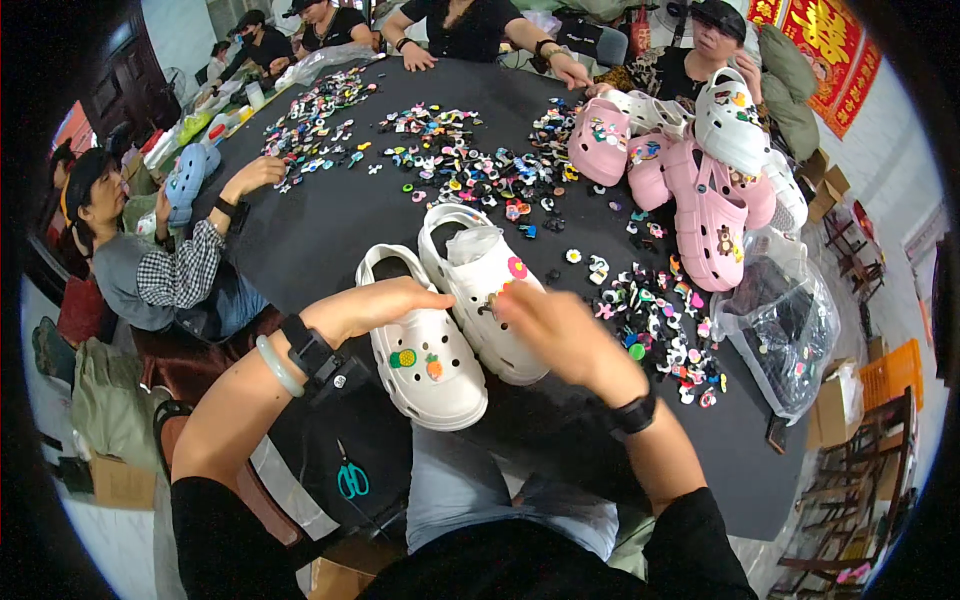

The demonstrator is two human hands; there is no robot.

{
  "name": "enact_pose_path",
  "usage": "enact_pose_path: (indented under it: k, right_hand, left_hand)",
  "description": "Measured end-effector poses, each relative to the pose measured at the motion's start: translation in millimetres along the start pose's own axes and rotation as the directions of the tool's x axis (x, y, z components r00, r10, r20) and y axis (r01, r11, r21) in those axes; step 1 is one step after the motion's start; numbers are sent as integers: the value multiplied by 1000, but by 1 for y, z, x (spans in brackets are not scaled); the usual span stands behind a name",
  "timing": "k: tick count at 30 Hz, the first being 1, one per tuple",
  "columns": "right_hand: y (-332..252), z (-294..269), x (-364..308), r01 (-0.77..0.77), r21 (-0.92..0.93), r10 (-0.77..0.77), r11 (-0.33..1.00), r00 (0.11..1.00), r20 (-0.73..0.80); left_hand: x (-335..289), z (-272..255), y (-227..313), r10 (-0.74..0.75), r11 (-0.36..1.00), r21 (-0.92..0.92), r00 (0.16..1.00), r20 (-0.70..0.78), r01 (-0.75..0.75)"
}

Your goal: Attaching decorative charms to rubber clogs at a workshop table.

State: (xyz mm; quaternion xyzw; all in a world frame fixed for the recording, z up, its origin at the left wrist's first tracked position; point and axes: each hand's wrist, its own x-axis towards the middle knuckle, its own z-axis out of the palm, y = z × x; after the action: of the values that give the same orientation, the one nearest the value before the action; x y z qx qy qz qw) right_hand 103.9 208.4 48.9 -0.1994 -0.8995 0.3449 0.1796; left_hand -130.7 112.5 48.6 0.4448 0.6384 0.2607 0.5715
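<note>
A pair of white clogs stands side by side in front of me, toes toward me. The left clog (425, 385) carries a pineapple charm (403, 358) and a carrot-like orange charm (434, 367). My left hand (375, 308) grips this clog at its opening, thumb across the top, other fingers hidden. On the right clog (500, 345) sits a pink flower charm (516, 267), with clear plastic stuffed in its heel. My right hand (560, 330) is over that clog's upper, blurred by motion, fingertips near a small dark charm (489, 304); its grip is unclear.
Heaps of loose shoe charms (660, 325) cover parts of the black table (320, 220). Pink clogs (705, 215) and white clogs (735, 120) are piled at the right, beside a clear plastic bag (785, 320). Teal scissors (352, 478) lie near left. Other people sit around; one person (120, 240) holds a blue clog (188, 182).
</note>
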Motion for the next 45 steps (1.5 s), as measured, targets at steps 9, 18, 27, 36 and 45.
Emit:
enact_pose_path:
  k: [9, 18, 27, 36, 45]
  right_hand:
    - [89, -39, -10, -272, -424, 194, 864, 956, -218]
    - [33, -35, -12, -49, -127, 33, 991, 991, -129]
    - [30, -16, -12, -111, -256, 68, 960, 983, -171]
    - [24, -27, -16, -100, -243, 131, 965, 984, 118]
    - [59, -9, 9, -136, 116, 146, 984, 986, -76]
  left_hand:
    - [0, 2, -1, -18, 1000, 21, 999, -47, 19]
    - [1, 2, -6, 62, 974, 226, 971, -232, -8]
    - [-13, 10, 13, 853, 391, 861, 479, -207, -326]
    - [5, 8, 31, 689, 488, 799, 718, -104, -352]
    - [7, 13, 34, 613, 377, 906, 785, -88, -194]
